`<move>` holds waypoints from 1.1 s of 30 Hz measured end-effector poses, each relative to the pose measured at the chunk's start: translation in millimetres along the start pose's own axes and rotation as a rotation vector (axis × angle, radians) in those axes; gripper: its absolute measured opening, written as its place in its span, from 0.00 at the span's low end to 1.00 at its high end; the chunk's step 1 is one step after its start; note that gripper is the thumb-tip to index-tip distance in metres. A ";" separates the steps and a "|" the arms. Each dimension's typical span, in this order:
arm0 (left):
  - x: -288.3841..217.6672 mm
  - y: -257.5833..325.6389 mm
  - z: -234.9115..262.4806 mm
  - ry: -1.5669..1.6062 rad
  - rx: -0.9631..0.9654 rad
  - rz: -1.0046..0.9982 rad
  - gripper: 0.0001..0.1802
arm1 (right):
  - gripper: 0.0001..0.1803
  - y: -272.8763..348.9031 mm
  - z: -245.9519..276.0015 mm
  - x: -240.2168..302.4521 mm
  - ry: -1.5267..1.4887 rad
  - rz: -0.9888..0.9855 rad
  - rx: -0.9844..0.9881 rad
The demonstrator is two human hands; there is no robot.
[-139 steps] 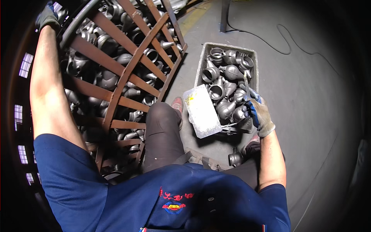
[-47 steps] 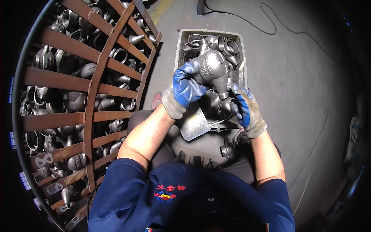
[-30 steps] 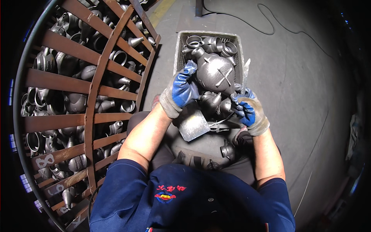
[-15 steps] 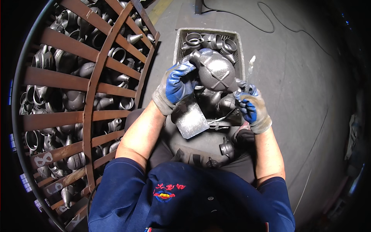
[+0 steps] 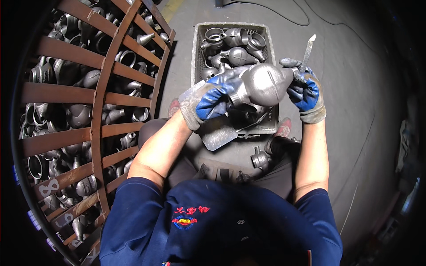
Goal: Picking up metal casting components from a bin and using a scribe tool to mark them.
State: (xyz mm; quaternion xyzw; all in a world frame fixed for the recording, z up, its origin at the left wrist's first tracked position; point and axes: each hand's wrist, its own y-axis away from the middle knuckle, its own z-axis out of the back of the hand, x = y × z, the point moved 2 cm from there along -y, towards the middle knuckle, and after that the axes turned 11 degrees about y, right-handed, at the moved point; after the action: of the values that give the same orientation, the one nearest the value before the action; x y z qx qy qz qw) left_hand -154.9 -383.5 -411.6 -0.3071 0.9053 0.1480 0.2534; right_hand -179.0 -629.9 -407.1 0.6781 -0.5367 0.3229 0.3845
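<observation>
A bulbous grey metal casting (image 5: 265, 84) hangs tilted over a plastic crate (image 5: 196, 48), its cone-shaped end pointing up and to the right. My left hand (image 5: 216, 98), in a blue-coated glove, is closed round the casting's collared neck. My right hand (image 5: 306, 91), gloved the same way, is closed on a flat file-like tool (image 5: 308, 53) with a pale pointed tip. This tool stands up out of the fist, beside the casting's cone end. Whether the right fingers touch the cone cannot be made out. Several similar castings (image 5: 239, 56) lie in the crate.
On my left stands a rusty barred metal bin (image 5: 100, 88) full of castings. A shiny metal plate (image 5: 217, 138) sits at the crate's near end. One small casting (image 5: 259, 157) lies between my legs. A black cable (image 5: 284, 17) runs over the floor at the back.
The casting has been turned: its crossed ribs faced up before, and now a smoother side shows. My right hand has moved up and right, with the tool more upright.
</observation>
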 end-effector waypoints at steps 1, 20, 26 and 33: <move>-4.9 5.0 -2.8 -0.358 0.120 -0.129 0.27 | 0.19 -1.8 3.4 2.0 0.039 0.011 0.007; 12.8 -24.7 34.0 0.639 0.088 -0.084 0.26 | 0.18 8.5 -52.9 -16.6 0.447 -0.003 -0.186; 4.0 -20.2 28.5 0.773 0.154 -0.128 0.22 | 0.17 14.1 -59.4 -37.8 0.467 -0.157 -0.189; -8.4 -14.2 17.2 -0.873 -0.021 -0.421 0.30 | 0.20 13.5 -60.2 -27.0 0.488 0.045 -0.118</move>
State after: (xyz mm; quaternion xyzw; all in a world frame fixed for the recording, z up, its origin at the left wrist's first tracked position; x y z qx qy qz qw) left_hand -133.8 -383.0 -422.7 -0.3952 0.6312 0.2176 0.6310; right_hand -199.6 -566.4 -397.9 0.5445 -0.4606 0.4538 0.5343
